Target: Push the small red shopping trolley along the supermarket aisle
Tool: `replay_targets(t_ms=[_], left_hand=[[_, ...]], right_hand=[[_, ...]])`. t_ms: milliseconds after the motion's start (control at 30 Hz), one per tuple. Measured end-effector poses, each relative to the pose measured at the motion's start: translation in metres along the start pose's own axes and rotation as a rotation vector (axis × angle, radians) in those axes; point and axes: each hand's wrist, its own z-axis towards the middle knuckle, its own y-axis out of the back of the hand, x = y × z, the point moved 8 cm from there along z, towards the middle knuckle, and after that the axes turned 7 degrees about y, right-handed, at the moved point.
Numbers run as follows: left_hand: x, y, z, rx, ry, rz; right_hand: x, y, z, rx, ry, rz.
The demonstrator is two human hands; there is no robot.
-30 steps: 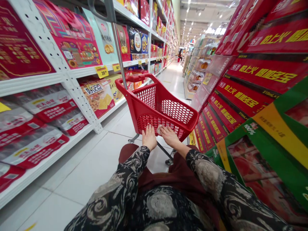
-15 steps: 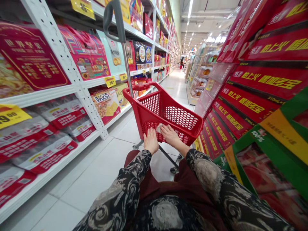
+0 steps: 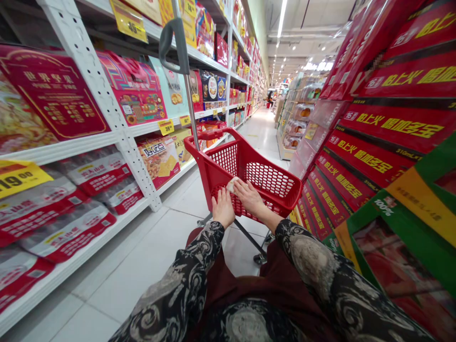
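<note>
A red plastic shopping basket cart [image 3: 262, 164] with perforated sides stands in front of my knees. My right hand [image 3: 248, 196] presses a crumpled white cloth or tissue [image 3: 232, 184] against the near side of the basket, near its upper rim; much of the cloth is under the fingers. Just to the left, my left hand [image 3: 223, 208] lies with outstretched fingers on the same side panel and holds nothing visible. From the cart's left end rises a metal pole with a grey handle [image 3: 180, 47]. A caster wheel [image 3: 260, 259] shows below.
White shelving [image 3: 130, 152] with boxed snacks and bottle packs runs along the left. Stacked red drink cartons [image 3: 377, 126] and a green carton [image 3: 409, 228] rise close on the right. A tiled aisle [image 3: 261, 123] leads away, with a person [image 3: 270, 98] far off.
My right hand has slid slightly up and left along the basket side with the white cloth. My left hand stays nearly in place. The view has tilted a little upward.
</note>
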Motion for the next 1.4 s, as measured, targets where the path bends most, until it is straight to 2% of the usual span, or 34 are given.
replay_targets(t_ms=[133,267,400,500,600,800,900,967,1067,1133,1267,1400], left_hand=[[-0.002,0.005,0.004,-0.005,-0.016,0.015],[-0.005,0.001,0.002,-0.006,-0.046,0.021],[0.000,-0.002,0.002,-0.001,-0.028,0.006],[0.006,0.004,0.005,-0.014,0.000,-0.002],[0.007,0.012,0.009,-0.023,0.004,0.012],[-0.001,0.014,0.009,-0.043,-0.035,0.039],[-0.003,0.009,0.011,-0.043,-0.047,0.051],[-0.005,0.009,0.014,-0.040,-0.058,0.049],[-0.015,0.018,0.023,-0.040,-0.089,0.049],[-0.027,0.029,0.029,-0.050,-0.133,0.058],[-0.055,0.046,0.033,-0.068,-0.266,0.070],[-0.060,0.038,0.029,0.040,-0.315,0.091]], right_hand=[[0.006,-0.019,-0.013,0.055,0.044,0.001],[0.020,-0.034,-0.032,0.122,0.084,0.026],[0.016,-0.015,-0.020,0.049,0.051,0.032],[0.001,0.008,-0.001,-0.046,-0.024,0.012],[-0.010,0.014,0.008,-0.064,-0.079,0.009],[0.001,-0.010,-0.018,0.057,-0.064,0.055],[-0.005,-0.003,-0.031,-0.020,-0.092,0.077],[-0.022,0.007,-0.037,-0.107,-0.189,0.088],[-0.049,0.013,-0.046,-0.197,-0.388,0.137],[-0.057,0.010,-0.053,-0.204,-0.455,0.188],[-0.048,0.003,-0.062,-0.187,-0.409,0.222],[-0.044,0.005,-0.071,-0.204,-0.359,0.249]])
